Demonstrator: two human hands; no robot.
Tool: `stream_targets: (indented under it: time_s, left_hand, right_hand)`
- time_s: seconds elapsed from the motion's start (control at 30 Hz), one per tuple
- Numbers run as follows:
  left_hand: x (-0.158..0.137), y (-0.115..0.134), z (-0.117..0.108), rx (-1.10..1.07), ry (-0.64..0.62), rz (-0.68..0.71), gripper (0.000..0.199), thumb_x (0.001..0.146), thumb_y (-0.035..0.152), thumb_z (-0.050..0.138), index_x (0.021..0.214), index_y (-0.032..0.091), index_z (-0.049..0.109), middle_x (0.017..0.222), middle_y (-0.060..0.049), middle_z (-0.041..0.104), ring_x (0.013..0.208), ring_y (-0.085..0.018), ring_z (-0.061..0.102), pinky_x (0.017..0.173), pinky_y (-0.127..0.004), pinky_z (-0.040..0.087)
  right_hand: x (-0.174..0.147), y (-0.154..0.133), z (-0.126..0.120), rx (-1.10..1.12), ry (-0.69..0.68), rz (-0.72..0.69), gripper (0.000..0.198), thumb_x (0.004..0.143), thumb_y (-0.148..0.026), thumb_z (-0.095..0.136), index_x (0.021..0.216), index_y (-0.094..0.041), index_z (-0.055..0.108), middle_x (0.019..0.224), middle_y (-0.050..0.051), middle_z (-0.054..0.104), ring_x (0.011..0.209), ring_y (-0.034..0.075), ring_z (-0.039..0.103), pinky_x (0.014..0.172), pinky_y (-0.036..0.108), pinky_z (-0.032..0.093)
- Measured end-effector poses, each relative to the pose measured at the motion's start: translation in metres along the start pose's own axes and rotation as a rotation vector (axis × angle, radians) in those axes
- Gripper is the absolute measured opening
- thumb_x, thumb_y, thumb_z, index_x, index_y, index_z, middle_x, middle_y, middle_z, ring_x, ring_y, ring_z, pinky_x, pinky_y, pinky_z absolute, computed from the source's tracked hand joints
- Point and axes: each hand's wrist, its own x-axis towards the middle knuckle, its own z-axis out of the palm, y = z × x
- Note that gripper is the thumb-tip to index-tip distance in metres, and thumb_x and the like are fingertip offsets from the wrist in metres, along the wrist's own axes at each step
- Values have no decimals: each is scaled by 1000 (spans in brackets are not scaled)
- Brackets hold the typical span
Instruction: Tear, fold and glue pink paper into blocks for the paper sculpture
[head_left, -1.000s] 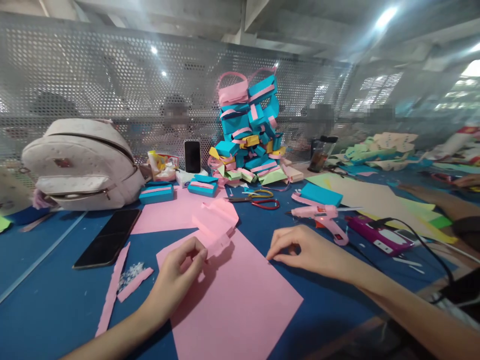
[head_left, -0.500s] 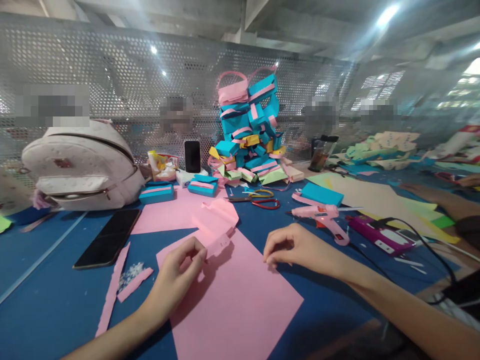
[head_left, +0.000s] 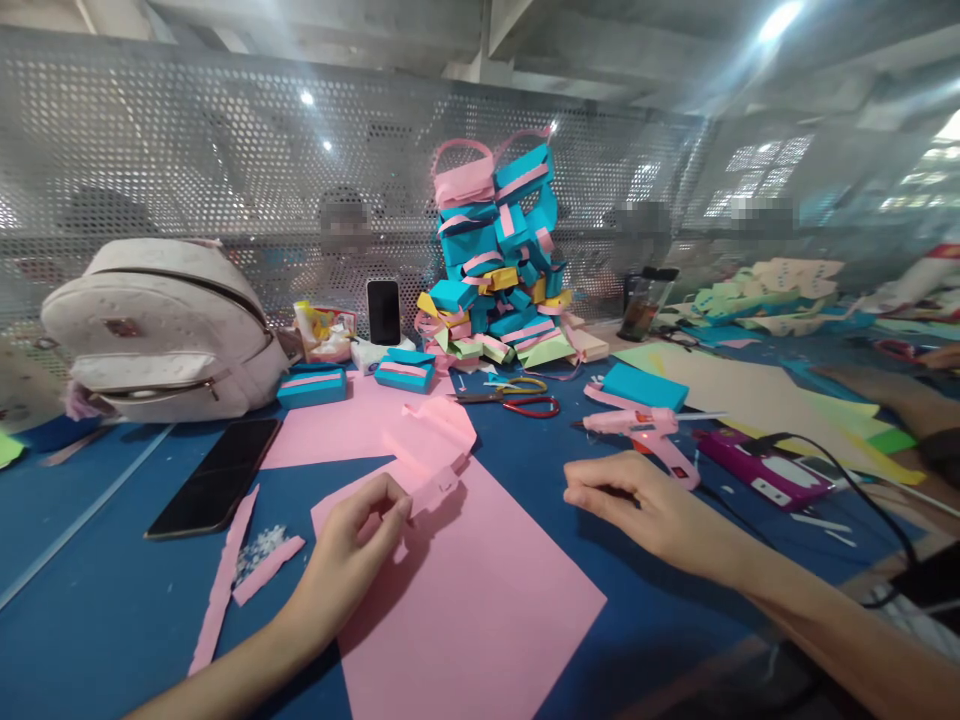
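Observation:
My left hand (head_left: 364,545) is closed in a pinch on a folded pink paper piece (head_left: 431,440), holding it over a large pink paper sheet (head_left: 480,590). The piece has a curved flap at its far end. My right hand (head_left: 637,505) hovers over the blue table, right of the sheet, with thumb and fingertips together and nothing visible in them. Just beyond it lies a pink glue gun (head_left: 652,430) with a glue stick jutting from its back.
Scissors (head_left: 525,402), small blue paper boxes (head_left: 311,387) and a tall stack of paper bags (head_left: 480,250) stand farther back. At left are a phone (head_left: 214,478), torn pink strips (head_left: 225,585) and a white backpack (head_left: 165,330). A purple power strip (head_left: 765,470) and another person's arm are at right.
My right hand has moved right, away from the pink sheet's edge and toward the glue gun, its fingers drawing together. My left hand stays in place with the pink paper piece.

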Motion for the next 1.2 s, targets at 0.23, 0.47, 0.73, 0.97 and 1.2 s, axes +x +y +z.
stream_targets:
  time_s: [0.23, 0.47, 0.73, 0.97, 1.2]
  left_hand:
    - [1, 1, 1, -4, 8, -4, 29, 99, 35, 44, 73, 20, 48, 67, 4, 51, 63, -13, 50, 61, -23, 36]
    - [0, 0, 0, 3, 4, -10, 30, 99, 37, 44, 74, 20, 48, 69, 4, 51, 65, -13, 50, 62, -23, 36]
    - [1, 0, 0, -3, 5, -4, 33, 99, 40, 44, 74, 20, 48, 69, 4, 52, 64, -13, 50, 62, -23, 37]
    - [1, 1, 0, -5, 3, -6, 33, 99, 40, 44, 74, 20, 49, 68, 4, 51, 63, -13, 51, 62, -23, 37]
    - [0, -1, -1, -2, -1, 1, 33, 100, 38, 44, 73, 20, 49, 69, 4, 53, 65, -13, 52, 64, -24, 38]
  right_hand:
    - [0, 1, -5, 66, 125, -19, 45, 98, -47, 39, 62, -22, 31, 62, -3, 30, 56, 13, 31, 51, 28, 25]
    - [11, -2, -5, 168, 79, 2, 26, 98, -38, 46, 77, -22, 47, 71, -3, 48, 61, 13, 46, 58, 26, 36]
    - [16, 7, 3, 372, 155, 19, 50, 94, -55, 49, 60, -22, 31, 61, -5, 26, 53, 11, 23, 50, 29, 17]
    - [19, 1, 10, 819, -56, 128, 52, 97, -50, 46, 56, -21, 31, 52, -7, 25, 47, 9, 17, 47, 29, 12]
    - [9, 8, -24, 657, -144, 12, 35, 95, -46, 54, 73, -19, 55, 70, 0, 52, 60, 12, 43, 50, 25, 26]
